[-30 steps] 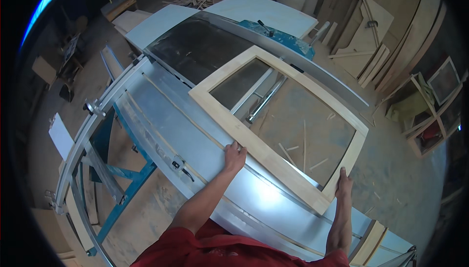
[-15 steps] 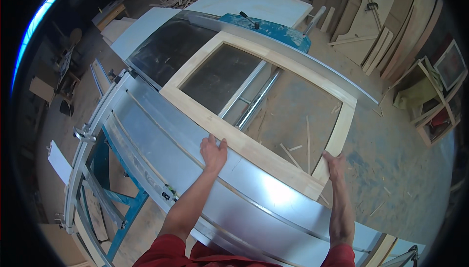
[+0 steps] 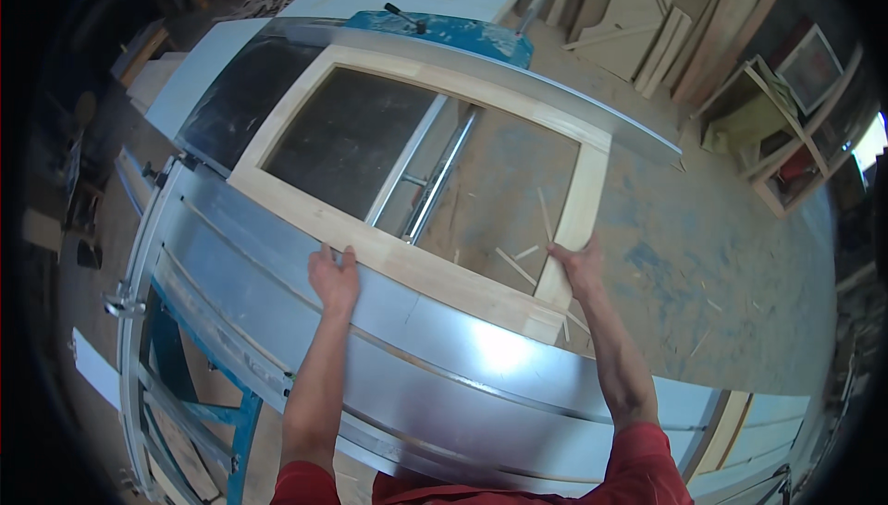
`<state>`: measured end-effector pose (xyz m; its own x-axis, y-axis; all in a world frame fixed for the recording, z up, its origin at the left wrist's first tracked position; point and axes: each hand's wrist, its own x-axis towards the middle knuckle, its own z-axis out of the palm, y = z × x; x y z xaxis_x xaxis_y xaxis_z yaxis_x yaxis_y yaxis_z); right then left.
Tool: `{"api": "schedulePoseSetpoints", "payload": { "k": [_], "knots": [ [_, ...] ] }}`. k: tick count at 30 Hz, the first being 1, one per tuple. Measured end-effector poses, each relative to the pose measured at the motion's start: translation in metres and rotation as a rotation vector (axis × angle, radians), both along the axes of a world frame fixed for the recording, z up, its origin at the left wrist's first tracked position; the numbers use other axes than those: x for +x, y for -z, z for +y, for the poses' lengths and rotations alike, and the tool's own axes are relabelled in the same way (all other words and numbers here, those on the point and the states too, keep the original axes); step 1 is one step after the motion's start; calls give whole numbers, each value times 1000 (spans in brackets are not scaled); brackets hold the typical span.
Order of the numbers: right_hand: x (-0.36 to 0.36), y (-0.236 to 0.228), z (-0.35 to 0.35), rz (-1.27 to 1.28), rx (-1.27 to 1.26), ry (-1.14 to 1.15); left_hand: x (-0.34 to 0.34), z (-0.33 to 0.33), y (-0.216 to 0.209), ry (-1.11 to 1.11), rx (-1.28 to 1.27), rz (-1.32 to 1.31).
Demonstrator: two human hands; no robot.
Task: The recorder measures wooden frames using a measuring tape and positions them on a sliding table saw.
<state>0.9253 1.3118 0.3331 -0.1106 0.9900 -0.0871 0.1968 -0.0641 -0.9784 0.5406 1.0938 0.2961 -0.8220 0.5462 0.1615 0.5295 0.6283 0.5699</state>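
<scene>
Right hand (image 3: 582, 266) pinches the wooden frame (image 3: 425, 267); left hand (image 3: 334, 280) (grip spread) touches it

I've got my left hand (image 3: 334, 277) palm down, fingers pointing far; my right hand (image 3: 582, 267) points its thumb left.

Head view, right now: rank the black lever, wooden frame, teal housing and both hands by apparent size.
1. Wooden frame
2. Teal housing
3. Left hand and right hand: they look alike, so not ranked apart
4. Black lever
</scene>
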Motion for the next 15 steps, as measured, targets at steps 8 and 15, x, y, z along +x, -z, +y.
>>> {"api": "schedulePoseSetpoints", "payload": {
  "k": [8, 15],
  "knots": [
    [-44, 23, -2, -219, 111, -61, -38, -40, 11, -30, 37, 165],
    [6, 20, -53, -13, 9, 18, -13, -47, 18, -45, 204, 162]
  ]
}}
